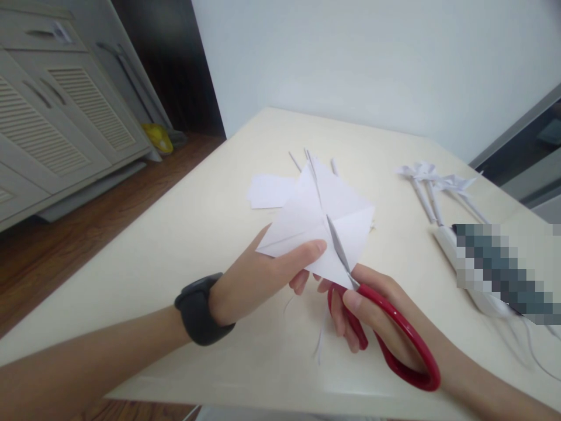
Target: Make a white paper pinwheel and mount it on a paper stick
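Observation:
A square white sheet of paper (pixel 302 204) with crossing creases is held above the table, one corner toward me. My left hand (pixel 280 263) grips its lower left edge, thumb on top and fingers underneath. In my right hand (pixel 372 298) is a pair of scissors with red handles (pixel 412 351), fingers through the loops. One scissor blade (pixel 337 242) lies over the paper along the crease from the near corner toward the centre; the other blade is mostly hidden beneath. A slit shows in the far corner of the sheet. A black band (pixel 204 310) circles my left wrist.
White paper pinwheels (pixel 432 172) on rolled paper sticks lie at the table's right, beside a white object (pixel 464 275) partly blurred by pixels. Behind the sheet are another paper piece (pixel 269 192) and thin paper sticks (pixel 335 166). Narrow paper strips (pixel 319 345) lie near the front edge.

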Demonstrator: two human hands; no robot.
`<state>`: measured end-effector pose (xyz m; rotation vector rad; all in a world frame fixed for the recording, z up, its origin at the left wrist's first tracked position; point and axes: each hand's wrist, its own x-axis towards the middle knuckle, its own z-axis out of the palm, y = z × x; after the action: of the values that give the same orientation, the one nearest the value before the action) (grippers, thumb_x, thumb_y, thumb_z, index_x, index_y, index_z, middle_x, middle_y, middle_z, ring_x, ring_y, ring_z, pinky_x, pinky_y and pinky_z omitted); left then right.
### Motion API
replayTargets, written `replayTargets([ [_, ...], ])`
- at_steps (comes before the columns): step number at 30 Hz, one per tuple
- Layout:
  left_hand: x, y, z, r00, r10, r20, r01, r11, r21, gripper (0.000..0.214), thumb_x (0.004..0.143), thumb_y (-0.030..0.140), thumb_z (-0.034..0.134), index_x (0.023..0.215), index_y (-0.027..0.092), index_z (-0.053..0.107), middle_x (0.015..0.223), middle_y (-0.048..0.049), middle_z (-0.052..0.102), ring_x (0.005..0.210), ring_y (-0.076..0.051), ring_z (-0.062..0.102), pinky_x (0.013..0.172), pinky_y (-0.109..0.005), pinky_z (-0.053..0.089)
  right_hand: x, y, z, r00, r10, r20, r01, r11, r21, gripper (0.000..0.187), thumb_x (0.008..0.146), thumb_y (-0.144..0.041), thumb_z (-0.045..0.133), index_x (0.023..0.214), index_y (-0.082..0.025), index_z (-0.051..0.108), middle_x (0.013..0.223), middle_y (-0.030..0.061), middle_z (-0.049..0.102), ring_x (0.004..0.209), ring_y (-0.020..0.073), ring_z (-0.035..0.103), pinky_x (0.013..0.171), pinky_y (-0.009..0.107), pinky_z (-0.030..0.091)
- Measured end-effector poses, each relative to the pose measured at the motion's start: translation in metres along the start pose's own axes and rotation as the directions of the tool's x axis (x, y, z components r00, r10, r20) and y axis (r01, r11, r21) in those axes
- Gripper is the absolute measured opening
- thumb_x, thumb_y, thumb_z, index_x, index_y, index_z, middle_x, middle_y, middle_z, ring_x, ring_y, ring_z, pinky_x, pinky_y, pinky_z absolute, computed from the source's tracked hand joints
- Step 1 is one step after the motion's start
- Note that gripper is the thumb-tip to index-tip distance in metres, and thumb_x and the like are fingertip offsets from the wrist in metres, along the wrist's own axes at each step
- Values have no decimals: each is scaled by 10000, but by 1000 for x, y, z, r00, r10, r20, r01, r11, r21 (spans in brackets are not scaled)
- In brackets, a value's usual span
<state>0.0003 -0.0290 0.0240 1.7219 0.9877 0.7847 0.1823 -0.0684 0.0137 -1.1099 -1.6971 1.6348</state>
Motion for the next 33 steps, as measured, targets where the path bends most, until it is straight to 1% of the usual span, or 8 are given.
replayTargets([
  [3, 0, 1, 0, 1000, 10, 10, -10, 1000, -8, 402, 885, 273, 399, 497, 170, 388, 486, 47, 448, 509, -84, 486, 613, -208, 413, 0, 0, -2, 1000, -10, 12, 10, 1000, 0, 285, 919, -374, 365, 1021, -185, 552, 668, -10, 517, 525, 84, 467, 560, 237, 429],
  [7, 0, 1, 0, 998, 12, 61, -12, 1000, -7, 401, 886, 253, 391, 494, 171, 379, 482, 42, 432, 500, -88, 465, 602, -225, 406, -1, -4, -4, 998, -33, 49, 33, 999, -10, 281, 930, -327, 338, 1067, -224, 561, 693, -7, 521, 579, 102, 489, 619, 261, 431],
  [11, 0, -1, 1, 997, 7, 74, -7, 1000, -10, 412, 893, 273, 382, 495, 168, 391, 479, 36, 436, 495, -87, 463, 591, -227, 404, -2, -6, -4, 997, -40, 62, 41, 999, -15, 280, 933, -305, 330, 1066, -237, 567, 677, -11, 515, 608, 113, 508, 653, 274, 431],
  [13, 1, -1, 1, 997, 17, 79, -17, 1000, -1, 420, 895, 276, 379, 490, 167, 389, 479, 34, 435, 493, -85, 461, 590, -227, 403, -2, -5, -3, 998, -23, 51, 23, 1000, -6, 286, 934, -334, 329, 1038, -226, 573, 672, -8, 516, 598, 112, 507, 625, 267, 428],
  [17, 2, -2, 0, 996, 38, 83, -38, 999, 3, 420, 892, 259, 387, 483, 166, 386, 479, 32, 439, 501, -89, 465, 599, -232, 405, -2, -2, -2, 998, -29, 50, 29, 1000, 6, 331, 934, -391, 311, 1073, -222, 559, 651, -10, 498, 564, 105, 489, 590, 260, 426],
  [23, 1, -4, 1, 994, 49, 100, -48, 999, -11, 415, 899, 259, 372, 495, 165, 387, 490, 32, 440, 532, -98, 489, 618, -235, 407, -3, 2, -1, 1000, 8, 30, -9, 999, 39, 314, 935, -383, 323, 1042, -194, 550, 648, -12, 526, 519, 88, 474, 555, 249, 415],
  [28, 0, -6, 1, 997, 40, 71, -41, 999, 12, 447, 892, 288, 410, 468, 149, 393, 461, 45, 442, 474, -59, 459, 569, -187, 385, -1, 2, -1, 997, -72, 41, 70, 996, 54, 313, 931, -373, 339, 845, -164, 555, 664, 1, 526, 567, 102, 513, 572, 255, 422],
  [33, 1, -8, 1, 997, 41, 71, -43, 999, 18, 446, 893, 283, 413, 468, 147, 399, 458, 44, 447, 472, -52, 464, 548, -176, 378, 2, 3, -1, 993, -106, 44, 104, 993, 58, 296, 934, -369, 328, 908, -178, 552, 693, -1, 529, 545, 93, 498, 544, 246, 417],
])
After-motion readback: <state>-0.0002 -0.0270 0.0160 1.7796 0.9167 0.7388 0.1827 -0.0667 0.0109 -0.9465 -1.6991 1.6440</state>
